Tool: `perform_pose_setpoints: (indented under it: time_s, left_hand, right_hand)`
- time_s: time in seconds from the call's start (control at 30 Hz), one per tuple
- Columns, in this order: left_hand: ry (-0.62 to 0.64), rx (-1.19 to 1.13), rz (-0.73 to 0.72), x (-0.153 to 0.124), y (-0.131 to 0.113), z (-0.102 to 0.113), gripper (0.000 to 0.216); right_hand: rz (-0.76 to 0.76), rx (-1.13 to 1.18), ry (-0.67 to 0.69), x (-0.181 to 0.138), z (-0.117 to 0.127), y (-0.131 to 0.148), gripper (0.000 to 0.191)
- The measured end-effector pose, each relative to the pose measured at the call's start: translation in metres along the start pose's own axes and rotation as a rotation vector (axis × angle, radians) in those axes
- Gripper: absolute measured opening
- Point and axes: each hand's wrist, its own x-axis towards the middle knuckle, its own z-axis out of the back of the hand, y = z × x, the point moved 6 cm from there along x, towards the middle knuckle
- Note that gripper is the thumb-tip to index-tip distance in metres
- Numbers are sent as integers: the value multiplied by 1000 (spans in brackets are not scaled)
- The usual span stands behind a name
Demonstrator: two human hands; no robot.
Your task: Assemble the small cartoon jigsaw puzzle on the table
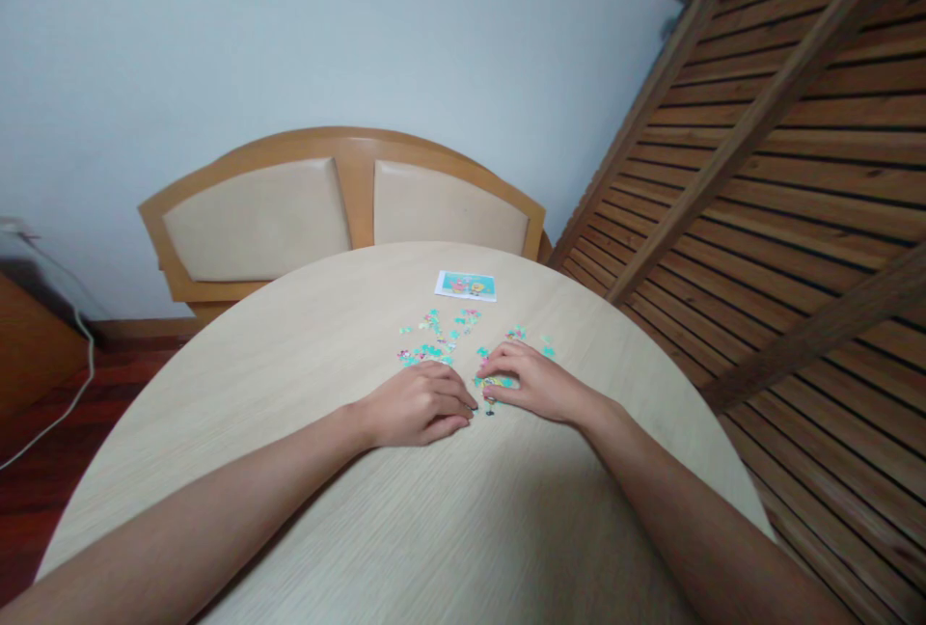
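Observation:
Small jigsaw puzzle pieces [432, 351], mostly turquoise with bits of pink and yellow, lie scattered in the middle of a round table [304, 490]. My left hand [423, 403] rests low on the wood with its fingers bent and close together. At its fingertips shows the dark edge of a puzzle piece [475, 406], mostly hidden. My right hand [528, 381] has thumb and forefinger apart, around a yellow and turquoise cluster of puzzle pieces [498, 381] that it partly covers. Just below the right thumb lies a piece with a dark end [490, 412].
A picture card [467, 286] with cartoon figures on turquoise lies beyond the pieces. Behind the table stands a wooden headboard [354, 186] with cream panels against the wall. A slatted wooden frame [759, 123] leans at the right. A white cable [91, 355] hangs at the left.

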Motion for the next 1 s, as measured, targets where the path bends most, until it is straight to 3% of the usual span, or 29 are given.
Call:
perform_pose_setpoints:
  time_s: [0.43,0.87,1.0]
  left_hand:
    - [-91,-16,337,0,15,-3,15]
    - [-79,6,299,1,15,-6,14]
    - [-75,-42,224,2,12,-6,10]
  right_hand:
    - [18,-5,24,3,-6,6,22]
    - [21,-8,27,4,-8,6,20]
    - [22,-5,25,4,-8,5,21]
